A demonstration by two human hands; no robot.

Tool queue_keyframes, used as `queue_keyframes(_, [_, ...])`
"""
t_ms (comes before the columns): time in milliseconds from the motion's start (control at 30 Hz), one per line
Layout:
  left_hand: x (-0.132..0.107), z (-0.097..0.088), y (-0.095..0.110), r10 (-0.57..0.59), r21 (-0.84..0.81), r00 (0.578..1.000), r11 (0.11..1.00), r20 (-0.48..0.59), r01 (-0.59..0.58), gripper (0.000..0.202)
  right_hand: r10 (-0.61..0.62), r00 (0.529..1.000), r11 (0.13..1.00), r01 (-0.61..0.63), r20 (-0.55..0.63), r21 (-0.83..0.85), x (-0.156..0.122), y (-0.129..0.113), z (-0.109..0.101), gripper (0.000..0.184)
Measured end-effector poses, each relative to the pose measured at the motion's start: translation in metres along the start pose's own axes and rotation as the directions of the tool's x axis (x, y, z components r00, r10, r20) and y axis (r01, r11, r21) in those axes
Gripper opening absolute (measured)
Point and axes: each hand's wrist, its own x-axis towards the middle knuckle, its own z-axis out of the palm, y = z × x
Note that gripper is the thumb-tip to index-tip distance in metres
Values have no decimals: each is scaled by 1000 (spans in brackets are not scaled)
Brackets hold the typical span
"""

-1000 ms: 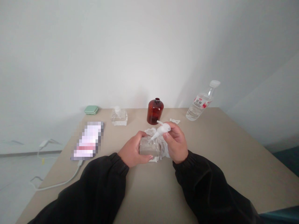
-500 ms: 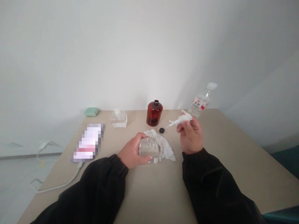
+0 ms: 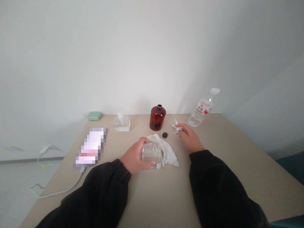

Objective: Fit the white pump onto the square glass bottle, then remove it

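Since the earlier frame the right hand (image 3: 190, 138) has come down from the air to just above the tabletop, and the white pump head (image 3: 176, 127) has come down with it. The fingertips touch the pump head, but whether they still pinch it or only rest against it cannot be told. It sits near the far edge of the table, just beside a small round black cap (image 3: 164, 135).

The square glass bottle (image 3: 152, 153) stands on a crumpled white tissue (image 3: 170, 155) near the middle of the table, with the left hand (image 3: 134, 155) clamped around it from the near side.

Beyond the tissue, a brown glass bottle (image 3: 157, 118) stands with its neck open. To its left is a smaller clear glass pump bottle (image 3: 122, 123), and to its right a plastic water bottle (image 3: 201, 109) with a red-and-white label. Further left lie a pale green case (image 3: 94, 116) and a pixelated flat object (image 3: 90, 147), with a white cable (image 3: 61, 190) running off the table's near-left edge. Both arms wear black cuffed sleeves (image 3: 99, 190).
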Motion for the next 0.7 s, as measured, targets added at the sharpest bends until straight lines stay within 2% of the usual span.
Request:
queue_keyframes(133, [0, 0, -2, 3, -6, 1000, 1000, 5, -3, 60, 43, 999, 965, -50, -32, -258, -1, -2, -1, 33])
queue_keyframes(233, [0, 0, -2, -4, 19, 1000, 1000, 1, 4, 60, 54, 999, 933, -51, -1, -357, -2, -3, 0, 31])
queue_keyframes(500, [-1, 0, -2, -21, 1, 1000, 1000, -4, 21, 59, 41, 997, 917, -13, 63, -399, -1, 3, 4, 33])
queue_keyframes(700, [-2, -1, -3, -29, 5, 999, 1000, -14, 29, 58, 33, 999, 925, -33, -7, -379, -2, -2, 3, 34])
